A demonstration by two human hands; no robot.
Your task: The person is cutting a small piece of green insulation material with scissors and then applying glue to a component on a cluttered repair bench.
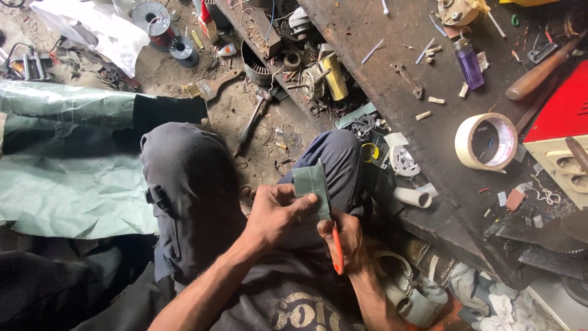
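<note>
Small grey-green sheet piece [311, 182], flat and roughly rectangular, pinched in left hand [275, 214] above the lap. Orange-handled scissors [336, 245], probably, clasped in right hand [346, 242], blade along the piece's right edge. Tape roll [487, 142] and purple lighter [470, 65] on dark surface [392, 92], well apart. Piece's long axis upright, leaning slightly left.

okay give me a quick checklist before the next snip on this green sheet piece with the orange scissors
1. Left hand grips the green sheet piece with thumb on top: ok.
2. Right hand holds the orange-handled scissors: ok.
3. Blade meets the piece's right edge: ok.
4. Left fingertips away from the blade: cannot tell, they sit close behind the piece.
5. Blades open or closed: cannot tell.
6. Piece held above the lap, apart from the workbench: ok.
</note>
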